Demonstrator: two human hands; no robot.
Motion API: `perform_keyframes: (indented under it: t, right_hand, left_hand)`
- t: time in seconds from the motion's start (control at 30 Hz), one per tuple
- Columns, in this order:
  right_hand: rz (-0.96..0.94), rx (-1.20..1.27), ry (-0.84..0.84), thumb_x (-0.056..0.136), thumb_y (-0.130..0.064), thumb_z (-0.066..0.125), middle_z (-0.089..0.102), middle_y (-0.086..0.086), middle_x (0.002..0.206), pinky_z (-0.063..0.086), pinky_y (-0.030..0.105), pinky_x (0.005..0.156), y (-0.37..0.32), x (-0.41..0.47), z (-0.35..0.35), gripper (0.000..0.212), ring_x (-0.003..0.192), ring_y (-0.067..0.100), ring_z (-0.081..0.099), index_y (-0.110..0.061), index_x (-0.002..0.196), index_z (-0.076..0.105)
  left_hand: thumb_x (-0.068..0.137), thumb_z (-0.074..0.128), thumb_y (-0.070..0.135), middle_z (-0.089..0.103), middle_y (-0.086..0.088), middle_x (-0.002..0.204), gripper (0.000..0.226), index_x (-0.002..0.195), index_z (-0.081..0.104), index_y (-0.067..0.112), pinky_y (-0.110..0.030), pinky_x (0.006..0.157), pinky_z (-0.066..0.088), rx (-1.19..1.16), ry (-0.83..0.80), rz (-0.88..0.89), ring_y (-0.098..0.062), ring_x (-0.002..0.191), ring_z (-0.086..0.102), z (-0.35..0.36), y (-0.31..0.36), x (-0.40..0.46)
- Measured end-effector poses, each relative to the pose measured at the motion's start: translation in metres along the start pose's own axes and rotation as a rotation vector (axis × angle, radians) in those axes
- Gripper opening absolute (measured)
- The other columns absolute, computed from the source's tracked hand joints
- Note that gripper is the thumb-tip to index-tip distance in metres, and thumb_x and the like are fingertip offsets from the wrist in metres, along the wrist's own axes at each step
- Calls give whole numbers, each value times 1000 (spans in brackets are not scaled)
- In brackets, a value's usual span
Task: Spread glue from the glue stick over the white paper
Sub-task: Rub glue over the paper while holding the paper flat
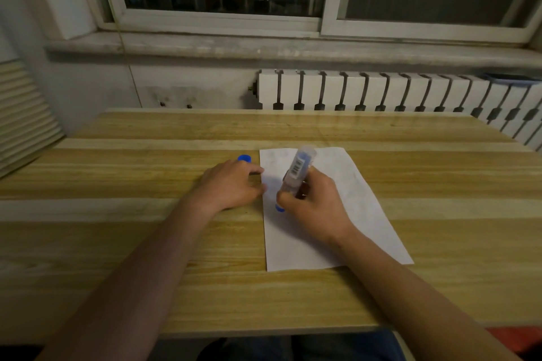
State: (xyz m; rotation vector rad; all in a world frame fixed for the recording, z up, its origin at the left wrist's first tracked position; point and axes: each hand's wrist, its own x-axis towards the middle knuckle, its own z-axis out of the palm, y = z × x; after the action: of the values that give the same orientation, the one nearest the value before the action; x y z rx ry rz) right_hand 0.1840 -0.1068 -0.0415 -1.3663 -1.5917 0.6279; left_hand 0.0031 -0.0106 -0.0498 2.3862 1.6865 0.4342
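Paper: thin white paper sheet (337, 214), light and slippery; left hand (231, 186), fingers loosely spread, pins its 9 o'clock edge.
Stick: rigid translucent plastic glue stick (296, 177), right hand (311, 202) wrapped round its barrel.

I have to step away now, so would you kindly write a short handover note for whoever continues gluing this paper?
Right hand: grips the glue stick, tilted, blue tip down on the white paper.
Left hand: rests on the table, fingertips at the paper's left edge.
Blue cap: off, on the table beyond the left hand.
Done: stick uncapped and on the paper; glue coverage cannot be judged.
Left: spread glue over the sheet.
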Motion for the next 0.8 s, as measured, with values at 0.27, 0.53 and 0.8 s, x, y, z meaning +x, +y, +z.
perform_keyframes:
  t: [0.27, 0.53, 0.8]
  right_hand:
    - [-34, -32, -74, 83, -21, 72, 68, 4, 81, 54, 37, 64, -1, -2, 7, 14, 72, 19, 62, -17, 90, 61]
    - [-68, -42, -65, 85, -22, 71, 60, -6, 69, 45, 22, 52, 1, -2, 9, 18, 57, 1, 51, -23, 80, 54]
    - [-40, -47, -44, 82, -24, 71, 58, -7, 68, 45, 21, 51, 4, -2, 4, 17, 58, 0, 52, -17, 82, 55]
  left_hand:
    - [78, 60, 62, 50, 14, 90, 56, 131, 56, 44, -35, 71, 40, -7, -15, -5, -12, 89, 50, -2, 2, 0]
    - [77, 60, 62, 50, 11, 90, 58, 131, 56, 44, -35, 71, 41, -12, -16, 5, -15, 88, 50, -2, 0, 1]
    - [79, 60, 61, 63, 8, 114, 55, 131, 56, 44, -36, 79, 45, -1, -5, 7, -18, 103, 57, -1, 1, 1]
